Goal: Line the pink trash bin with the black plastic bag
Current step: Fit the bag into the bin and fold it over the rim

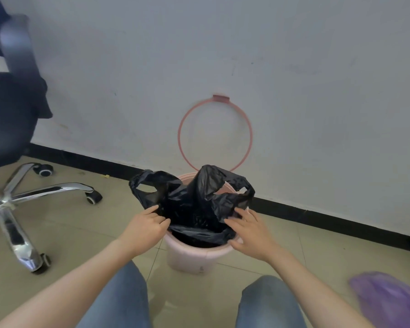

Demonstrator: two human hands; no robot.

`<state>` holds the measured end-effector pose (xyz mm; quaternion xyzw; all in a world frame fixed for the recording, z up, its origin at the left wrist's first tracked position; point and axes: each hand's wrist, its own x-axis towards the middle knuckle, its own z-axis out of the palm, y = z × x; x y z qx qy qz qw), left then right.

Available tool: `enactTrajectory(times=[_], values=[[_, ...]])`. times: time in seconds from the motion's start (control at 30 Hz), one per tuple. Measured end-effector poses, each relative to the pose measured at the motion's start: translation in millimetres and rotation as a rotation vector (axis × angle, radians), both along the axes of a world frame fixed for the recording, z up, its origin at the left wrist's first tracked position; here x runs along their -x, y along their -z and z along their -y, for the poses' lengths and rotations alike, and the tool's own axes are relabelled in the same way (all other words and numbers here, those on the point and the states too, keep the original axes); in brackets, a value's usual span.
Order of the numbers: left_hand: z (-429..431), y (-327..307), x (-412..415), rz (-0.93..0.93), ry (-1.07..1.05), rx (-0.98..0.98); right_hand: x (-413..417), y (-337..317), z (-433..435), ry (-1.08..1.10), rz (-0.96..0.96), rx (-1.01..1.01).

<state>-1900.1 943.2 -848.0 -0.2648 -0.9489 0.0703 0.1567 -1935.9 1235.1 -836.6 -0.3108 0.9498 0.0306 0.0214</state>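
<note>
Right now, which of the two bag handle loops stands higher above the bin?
The loop on the right side, above the right hand, rises higher; the left loop droops outward past the pink trash bin rim.

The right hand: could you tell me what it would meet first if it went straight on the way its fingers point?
The right hand points up and left, toward the bin's opening. Its fingertips already seem to touch the black bag, so it would press further into that crumpled plastic, though depth is hard to judge.
</note>
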Motion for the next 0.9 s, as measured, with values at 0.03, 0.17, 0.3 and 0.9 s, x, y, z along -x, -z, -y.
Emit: enactTrajectory(times=[0.03, 0.17, 0.3, 0.9], values=[[2, 1, -2, 0.02, 0.002, -0.018, 1, 5, -6, 0.017, 0.049, -0.066], [8, 8, -10, 0.054, -0.004, -0.081, -3, 8, -19, 0.001, -0.214, -0.13], [15, 24, -22, 0.055, 0.0, -0.091, -20, 33, -28, -0.063, -0.313, -0.075], [-83, 34, 4, 0.278, -0.17, -0.158, -50, 58, -25, 0.117, -0.055, -0.062]])
